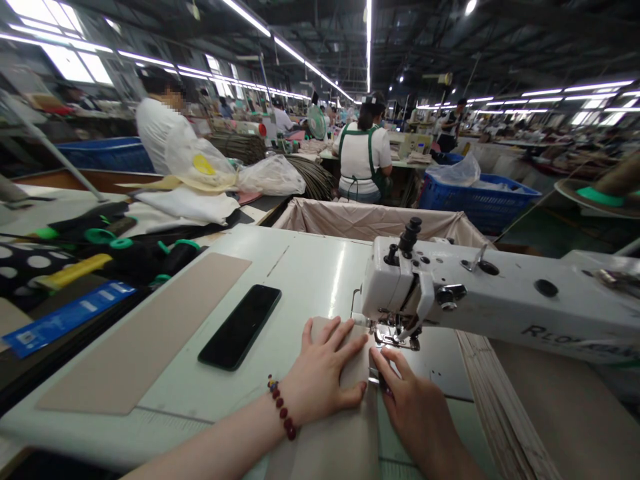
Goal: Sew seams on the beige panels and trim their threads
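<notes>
My left hand (323,373) spreads flat on beige panel (333,447), long axis near-far; right hand (417,407), grip unclear, at panel's right edge, near presser foot (395,338).

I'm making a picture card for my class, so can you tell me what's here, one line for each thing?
Place: large workroom with long ceiling lights
Machine: white sewing machine, at the right of a pale table
Left grip: spread flat on a beige panel
Right grip: fingertips near the machine's needle area; can't tell if pinching
Left wrist: dark red bead bracelet
Further left: black phone, then a long beige strip
Someone ahead: co-worker in white with green straps, back turned
</notes>
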A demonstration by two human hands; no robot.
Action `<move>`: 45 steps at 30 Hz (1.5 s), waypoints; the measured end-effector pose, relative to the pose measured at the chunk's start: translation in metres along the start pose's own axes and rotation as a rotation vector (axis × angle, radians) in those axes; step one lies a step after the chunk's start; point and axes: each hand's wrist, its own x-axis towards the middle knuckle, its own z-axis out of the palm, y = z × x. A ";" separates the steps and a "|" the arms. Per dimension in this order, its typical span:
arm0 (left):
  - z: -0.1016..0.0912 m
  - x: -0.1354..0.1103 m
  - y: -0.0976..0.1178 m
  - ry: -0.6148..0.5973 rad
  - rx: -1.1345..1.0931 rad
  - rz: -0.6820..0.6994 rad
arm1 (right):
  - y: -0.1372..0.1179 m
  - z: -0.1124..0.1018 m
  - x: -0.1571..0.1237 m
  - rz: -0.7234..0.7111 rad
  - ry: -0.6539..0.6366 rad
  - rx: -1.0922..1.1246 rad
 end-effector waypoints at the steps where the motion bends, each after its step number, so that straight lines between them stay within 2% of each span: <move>1: 0.000 0.000 0.000 0.001 -0.001 0.002 | 0.000 0.001 0.000 0.002 0.004 -0.005; 20: 0.000 0.001 -0.006 -0.034 -0.031 0.014 | 0.001 0.006 0.000 0.022 -0.022 0.013; 35: -0.003 -0.001 -0.014 -0.087 -0.038 0.041 | -0.002 -0.001 0.001 0.054 -0.017 0.019; 45: -0.003 0.000 -0.019 -0.067 -0.058 0.026 | -0.001 -0.004 0.001 0.056 -0.020 0.005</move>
